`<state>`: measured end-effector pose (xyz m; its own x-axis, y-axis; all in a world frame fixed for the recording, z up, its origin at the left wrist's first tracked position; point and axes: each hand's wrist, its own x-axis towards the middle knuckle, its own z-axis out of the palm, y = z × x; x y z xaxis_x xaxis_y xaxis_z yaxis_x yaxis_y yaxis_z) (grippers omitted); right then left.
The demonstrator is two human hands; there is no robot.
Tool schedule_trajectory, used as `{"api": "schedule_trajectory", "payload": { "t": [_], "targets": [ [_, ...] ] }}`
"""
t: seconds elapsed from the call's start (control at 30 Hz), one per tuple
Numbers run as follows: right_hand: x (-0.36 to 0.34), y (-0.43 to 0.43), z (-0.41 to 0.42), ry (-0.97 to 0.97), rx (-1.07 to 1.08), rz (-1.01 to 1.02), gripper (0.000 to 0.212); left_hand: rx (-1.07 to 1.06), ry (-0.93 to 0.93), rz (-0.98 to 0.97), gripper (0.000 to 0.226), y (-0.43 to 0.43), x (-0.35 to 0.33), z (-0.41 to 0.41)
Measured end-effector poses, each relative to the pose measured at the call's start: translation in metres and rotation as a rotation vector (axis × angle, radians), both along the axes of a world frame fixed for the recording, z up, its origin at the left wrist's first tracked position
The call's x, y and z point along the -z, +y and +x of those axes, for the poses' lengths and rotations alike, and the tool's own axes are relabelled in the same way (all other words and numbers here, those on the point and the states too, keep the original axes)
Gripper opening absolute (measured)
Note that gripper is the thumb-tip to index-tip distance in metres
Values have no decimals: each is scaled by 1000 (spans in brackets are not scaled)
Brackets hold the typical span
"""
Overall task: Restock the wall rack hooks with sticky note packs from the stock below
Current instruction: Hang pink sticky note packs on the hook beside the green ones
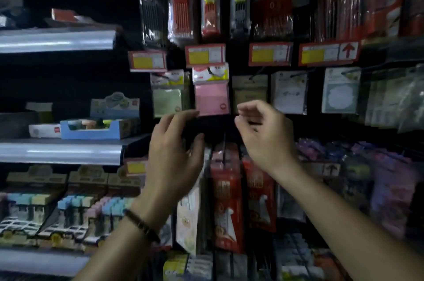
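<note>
Left hand [176,143] fingers spread loose, right hand [263,134] half-curled; both empty, I think. Pink sticky note pack [212,99] hangs upright at 12 o'clock, left nearer.

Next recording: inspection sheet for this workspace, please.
Surface: wall rack, dimly lit, packs hanging on its hooks.
Job's things: pink sticky note pack hangs on a hook; green pack beside it.
Clutter: pen packs above, red packs below, price tags between rows.
Hands: left hand open, near the pink pack's lower corner, contact unclear; right hand loosely curled, nothing visible in it.
Cables: nothing seen.
Surroundings: shelves alongside, with a blue box.
</note>
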<state>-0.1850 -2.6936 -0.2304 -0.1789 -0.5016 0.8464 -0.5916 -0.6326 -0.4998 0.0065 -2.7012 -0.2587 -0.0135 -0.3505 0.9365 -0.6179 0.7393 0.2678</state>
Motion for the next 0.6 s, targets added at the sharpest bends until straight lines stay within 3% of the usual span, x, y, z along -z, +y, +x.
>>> {"api": "schedule_trajectory", "payload": {
  "t": [0.1, 0.2, 0.33, 0.43, 0.53, 0.6],
  "targets": [
    [56, 56, -21, -9, -57, -43, 5, 106, -71, -115, 14, 48, 75, -14],
    [130, 94, -47, -29, -120, 53, 9, 333, -257, 30, 8, 75, 173, -32],
    [249, 120, -90, -148, -88, 309, 15, 514, -438, 473, 6, 93, 309, -48],
    [343, 130, -129, -233, 13, 556, 21, 508, -576, 796, 13, 94, 402, -56],
    [452, 132, -170, -248, 152, 850, 13, 489, -690, 1116, 20, 88, 474, -68],
    [537, 128, -196, -295, 186, 1078, 25, 476, -734, 1220, 16, 77, 510, -82]
  ]
}}
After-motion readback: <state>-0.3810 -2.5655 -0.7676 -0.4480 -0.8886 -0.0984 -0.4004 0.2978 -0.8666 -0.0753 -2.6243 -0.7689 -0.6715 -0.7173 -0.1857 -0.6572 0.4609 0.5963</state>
